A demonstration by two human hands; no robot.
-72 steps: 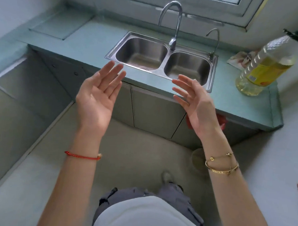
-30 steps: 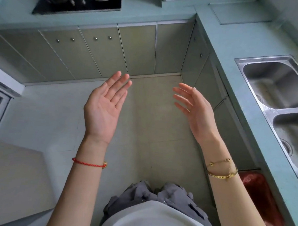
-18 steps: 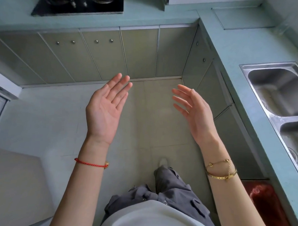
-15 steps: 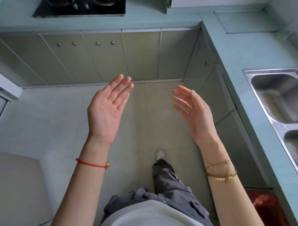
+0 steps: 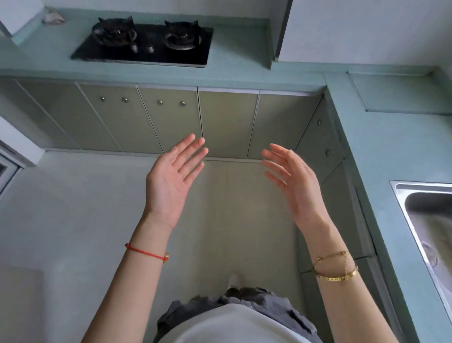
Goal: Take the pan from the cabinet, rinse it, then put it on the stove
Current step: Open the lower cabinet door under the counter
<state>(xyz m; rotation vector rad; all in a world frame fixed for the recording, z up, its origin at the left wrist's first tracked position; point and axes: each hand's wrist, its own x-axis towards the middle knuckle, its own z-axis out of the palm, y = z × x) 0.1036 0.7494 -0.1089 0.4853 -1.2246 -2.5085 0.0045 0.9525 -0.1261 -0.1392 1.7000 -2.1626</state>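
My left hand (image 5: 171, 180) and my right hand (image 5: 295, 186) are raised in front of me, palms facing each other, fingers apart, holding nothing. Ahead, a row of grey-green cabinet doors (image 5: 167, 119) with small round knobs runs under the counter, all closed. The black two-burner stove (image 5: 145, 42) sits on the green counter above them, with nothing on its burners. A steel sink (image 5: 435, 224) is at the right edge. No pan is in view.
The green counter (image 5: 391, 157) wraps from the far wall round the right side in an L. More closed cabinet doors (image 5: 322, 139) stand in the corner. Open grey floor (image 5: 67, 216) lies between me and the cabinets. A crumpled cloth (image 5: 53, 17) lies left of the stove.
My view has turned from the sink to the stove side and tilted up, bringing the whole stove into view. My hands stay raised, open and empty throughout. I have stepped forward.
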